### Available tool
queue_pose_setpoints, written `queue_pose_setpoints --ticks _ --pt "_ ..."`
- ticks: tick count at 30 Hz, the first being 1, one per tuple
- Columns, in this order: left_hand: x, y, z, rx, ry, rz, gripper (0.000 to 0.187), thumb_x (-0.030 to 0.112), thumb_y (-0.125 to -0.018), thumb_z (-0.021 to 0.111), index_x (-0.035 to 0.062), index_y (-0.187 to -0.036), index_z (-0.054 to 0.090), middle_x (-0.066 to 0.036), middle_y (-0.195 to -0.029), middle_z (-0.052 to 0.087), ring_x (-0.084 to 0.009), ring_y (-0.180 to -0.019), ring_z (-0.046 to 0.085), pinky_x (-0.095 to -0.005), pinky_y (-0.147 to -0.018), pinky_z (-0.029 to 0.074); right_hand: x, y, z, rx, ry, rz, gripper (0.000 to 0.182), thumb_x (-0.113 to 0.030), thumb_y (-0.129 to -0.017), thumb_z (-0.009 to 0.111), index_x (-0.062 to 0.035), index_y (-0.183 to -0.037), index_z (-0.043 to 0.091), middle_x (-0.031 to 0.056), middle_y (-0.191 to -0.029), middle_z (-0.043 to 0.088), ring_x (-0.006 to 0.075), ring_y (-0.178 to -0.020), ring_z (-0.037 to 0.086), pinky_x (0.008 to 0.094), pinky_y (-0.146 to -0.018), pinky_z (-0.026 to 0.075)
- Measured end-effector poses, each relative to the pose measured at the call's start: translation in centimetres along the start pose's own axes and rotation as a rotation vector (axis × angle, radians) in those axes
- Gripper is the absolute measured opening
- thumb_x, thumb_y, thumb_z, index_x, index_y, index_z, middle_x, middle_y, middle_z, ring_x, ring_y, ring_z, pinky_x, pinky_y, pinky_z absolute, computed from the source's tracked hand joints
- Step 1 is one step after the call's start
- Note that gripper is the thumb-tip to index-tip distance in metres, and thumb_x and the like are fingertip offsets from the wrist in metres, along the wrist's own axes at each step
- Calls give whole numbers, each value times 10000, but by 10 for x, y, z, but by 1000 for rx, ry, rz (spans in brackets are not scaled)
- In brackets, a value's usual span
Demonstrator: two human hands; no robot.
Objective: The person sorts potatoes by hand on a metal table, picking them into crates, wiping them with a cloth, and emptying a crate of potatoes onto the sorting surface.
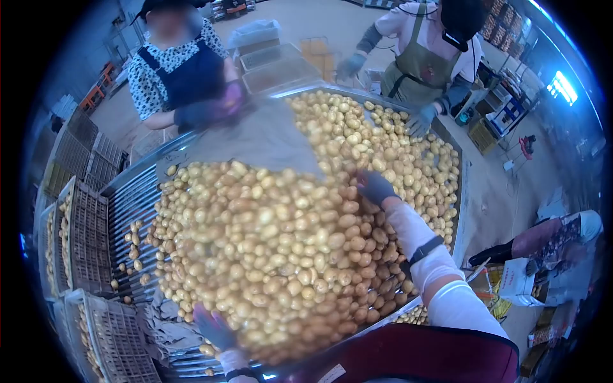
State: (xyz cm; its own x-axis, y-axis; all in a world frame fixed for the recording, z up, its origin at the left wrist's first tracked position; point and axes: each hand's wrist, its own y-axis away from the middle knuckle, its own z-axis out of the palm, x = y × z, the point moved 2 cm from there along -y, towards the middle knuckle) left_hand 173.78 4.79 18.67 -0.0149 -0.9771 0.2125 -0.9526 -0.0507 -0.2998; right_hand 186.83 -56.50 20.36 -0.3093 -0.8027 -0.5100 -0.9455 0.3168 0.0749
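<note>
A broad heap of small yellow potatoes (274,242) covers the slatted metal table in front of me. My right hand (377,187), in a grey glove, reaches over the heap's right part with its fingers stretched onto the potatoes. Down at the near left edge of the heap, my left hand (214,327) rests by the potatoes, its gloved fingers apart. A crumpled grey cloth (169,322) lies just left of it. Across the far left of the heap spreads another grey cloth (255,137), blurred, beside a co-worker's gloved hands. Some potatoes in the middle are smeared by motion.
Bare metal rollers (131,214) show along the left side. Crates (89,236) with potatoes stand beyond them. Opposite me are two co-workers; the one in a green apron (421,70) has a gloved hand (421,120) at the table's far right edge. Stacked bins (271,57) stand behind.
</note>
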Motion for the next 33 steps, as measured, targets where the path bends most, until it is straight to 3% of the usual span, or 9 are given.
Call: queue_pose_setpoints --ticks 3,6,13,15,16,19,25,29,33 --pt "-4 1 1 17 13 0 514 295 -1057 375 -18 -1464 396 -252 -1484 420 -453 -1365 374 -531 -1142 285 -17 53 0 143 -35 4 384 -312 -842 664 -118 -1168 606 184 -1205 580 387 -1074 591 473 -884 496" --pt "-8 2 6 44 6 22 509 297 -1050 379 -20 -1446 417 -250 -1475 431 -451 -1358 379 -536 -1136 289 -15 80 27 450 91 -220 405 -311 -782 717 -103 -1106 592 143 -1111 593 364 -1061 576 460 -872 492" --pt "-16 6 14 32 27 -8 536 334 -1049 378 -16 -1454 411 -250 -1486 422 -454 -1362 379 -533 -1145 282 3 87 1 227 -433 86 420 -166 -739 732 -79 -1139 636 116 -1169 625 302 -1038 612 406 -850 510" --pt "-17 6 13 24 32 -21 552 349 -1046 377 -22 -1454 403 -258 -1488 416 -458 -1364 375 -526 -1149 279 44 84 14 316 -323 -288 506 -147 -822 663 -108 -1311 541 117 -1187 631 286 -1019 636 372 -859 531" --pt "-18 6 13 17 32 -27 556 353 -1045 374 -24 -1454 401 -260 -1488 414 -458 -1365 375 -523 -1152 276 73 77 23 235 -476 -264 522 -150 -849 637 -118 -1353 504 124 -1190 630 293 -1029 635 377 -870 535" --pt "-18 6 13 -2 16 -18 539 329 -1055 369 -16 -1468 390 -241 -1494 416 -443 -1372 373 -511 -1155 279 26 140 -24 16 -1780 131 593 -182 -926 552 -165 -1485 356 159 -1283 576 283 -1104 614 378 -769 573" --pt "-26 5 20 -32 35 7 569 373 -1069 328 -12 -1486 370 -243 -1520 389 -408 -1407 353 -479 -1185 248 69 264 -70 47 -2149 226 576 -209 -925 553 -211 -1483 413 181 -1502 392 258 -1169 558 286 -614 546" --pt "-29 5 22 -20 35 13 558 370 -1073 355 0 -1491 363 -234 -1506 407 -404 -1386 381 -481 -1149 300 149 390 -77 418 -1791 485 502 -233 -884 552 -119 -1365 464 151 -1226 544 216 -962 569 208 -486 413" --pt "-34 4 25 -3 54 50 581 405 -1073 347 -7 -1482 364 -241 -1477 430 -406 -1369 396 -484 -1125 314 220 572 -50 676 -1681 698 562 -249 -893 575 -93 -1415 438 147 -1230 603 258 -1013 628 339 -721 540"
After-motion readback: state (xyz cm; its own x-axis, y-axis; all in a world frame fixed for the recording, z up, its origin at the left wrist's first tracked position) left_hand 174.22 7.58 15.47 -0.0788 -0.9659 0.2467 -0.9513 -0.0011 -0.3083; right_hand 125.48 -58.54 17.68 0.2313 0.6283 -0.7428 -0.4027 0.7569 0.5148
